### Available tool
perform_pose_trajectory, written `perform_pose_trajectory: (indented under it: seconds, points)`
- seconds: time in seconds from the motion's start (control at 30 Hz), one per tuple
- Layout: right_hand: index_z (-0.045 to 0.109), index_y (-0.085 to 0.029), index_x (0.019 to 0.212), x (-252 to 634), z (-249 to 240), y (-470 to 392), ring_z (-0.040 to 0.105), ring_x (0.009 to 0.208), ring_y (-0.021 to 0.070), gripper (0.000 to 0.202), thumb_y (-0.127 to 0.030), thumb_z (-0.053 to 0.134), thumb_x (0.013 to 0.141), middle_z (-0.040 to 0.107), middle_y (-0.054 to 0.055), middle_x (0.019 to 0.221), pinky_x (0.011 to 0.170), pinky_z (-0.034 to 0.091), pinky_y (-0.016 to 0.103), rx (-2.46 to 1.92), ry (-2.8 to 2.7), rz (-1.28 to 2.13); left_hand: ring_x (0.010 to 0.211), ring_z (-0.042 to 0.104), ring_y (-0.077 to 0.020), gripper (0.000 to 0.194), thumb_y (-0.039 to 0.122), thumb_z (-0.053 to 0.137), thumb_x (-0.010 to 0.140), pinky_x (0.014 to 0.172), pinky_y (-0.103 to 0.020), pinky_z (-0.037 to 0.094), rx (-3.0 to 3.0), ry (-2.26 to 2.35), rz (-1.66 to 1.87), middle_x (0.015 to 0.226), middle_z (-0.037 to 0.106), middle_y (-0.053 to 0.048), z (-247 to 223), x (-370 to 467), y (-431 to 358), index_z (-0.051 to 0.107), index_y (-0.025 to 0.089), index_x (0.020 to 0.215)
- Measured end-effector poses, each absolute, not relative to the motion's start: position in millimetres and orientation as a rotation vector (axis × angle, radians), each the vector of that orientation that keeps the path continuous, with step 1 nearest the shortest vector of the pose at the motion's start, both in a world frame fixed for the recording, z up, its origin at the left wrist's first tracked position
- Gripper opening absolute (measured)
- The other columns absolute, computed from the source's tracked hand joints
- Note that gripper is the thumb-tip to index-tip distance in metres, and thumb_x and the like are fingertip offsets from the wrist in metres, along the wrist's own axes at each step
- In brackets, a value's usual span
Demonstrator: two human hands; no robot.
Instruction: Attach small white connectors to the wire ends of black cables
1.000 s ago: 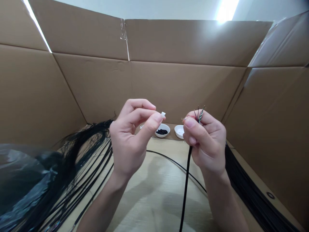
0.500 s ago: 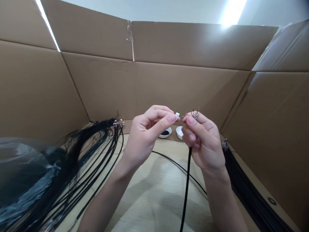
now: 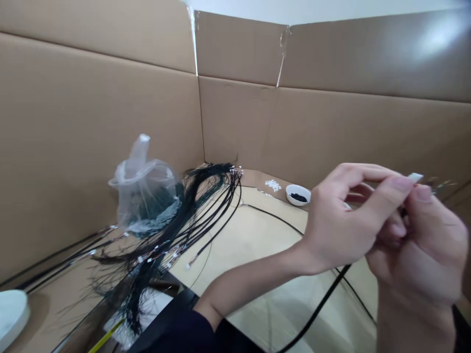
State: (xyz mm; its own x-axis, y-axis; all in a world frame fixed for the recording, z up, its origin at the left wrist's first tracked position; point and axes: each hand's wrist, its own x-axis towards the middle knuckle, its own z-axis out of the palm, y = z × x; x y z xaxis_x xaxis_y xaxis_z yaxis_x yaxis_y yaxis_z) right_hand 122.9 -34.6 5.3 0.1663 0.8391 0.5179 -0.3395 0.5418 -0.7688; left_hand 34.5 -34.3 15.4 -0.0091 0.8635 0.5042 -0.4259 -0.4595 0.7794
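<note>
At the right of the view my left hand (image 3: 346,220) pinches a small white connector housing (image 3: 415,177) between thumb and forefinger. My right hand (image 3: 430,245) is closed round the end of a black cable (image 3: 318,311), its thumb tip close beside the connector. Thin stripped wires (image 3: 443,185) stick out beyond the right hand, blurred. Whether any wire sits inside the connector I cannot tell, since the fingers cover that spot. From the hands the cable runs down toward the bottom edge.
A bundle of black cables (image 3: 217,211) with white connectors lies on the left, against a clear plastic bag (image 3: 147,196). Behind are a white bowl (image 3: 289,193) of black pieces and scattered white pieces (image 3: 273,185). Cardboard walls (image 3: 235,122) surround the table (image 3: 265,245).
My view has swung left, so the hands appear farther right. They have come together, with the connector now beside the right thumb. Both grips are kept.
</note>
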Motion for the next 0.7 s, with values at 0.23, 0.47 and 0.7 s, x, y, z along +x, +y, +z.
perform_pose_trajectory:
  seconds: [0.23, 0.47, 0.7]
  points:
    - [0.063, -0.022, 0.067, 127.5, 9.8, -78.8, 0.027, 0.043, 0.0106, 0.033, -0.033, 0.079, 0.094, 0.039, -0.003, 0.051, 0.040, 0.012, 0.034, -0.579, -1.042, 0.875, 0.064, 0.064, -0.0117, 0.019, 0.039, 0.073, 0.094, 0.065, -0.028, 0.057, 1.190, 0.400, 1.710, 0.092, 0.068, -0.002, 18.1, 39.9, -75.0, 0.069, 0.021, 0.088]
    - [0.065, -0.020, 0.078, 129.6, -9.9, -107.4, 0.027, 0.046, 0.0079, 0.026, -0.036, 0.082, 0.090, 0.044, -0.006, 0.055, 0.041, 0.018, 0.023, -0.681, -1.092, 0.966, 0.099, 0.069, -0.0185, 0.023, 0.038, 0.067, 0.102, 0.087, -0.030, 0.058, 1.487, 0.704, 1.698, 0.108, 0.071, -0.007, -19.9, 17.7, -84.9, 0.071, 0.019, 0.090]
    - [0.057, -0.020, 0.079, 139.7, -43.6, -107.2, 0.032, 0.053, 0.0076, 0.042, -0.043, 0.092, 0.079, 0.045, -0.006, 0.067, 0.046, 0.025, 0.022, -0.879, -1.269, 0.879, 0.111, 0.069, -0.0247, 0.017, 0.034, 0.072, 0.100, 0.102, -0.044, 0.057, 1.848, 1.357, 1.207, 0.114, 0.073, -0.008, -88.8, -31.3, -48.7, 0.073, 0.017, 0.099]
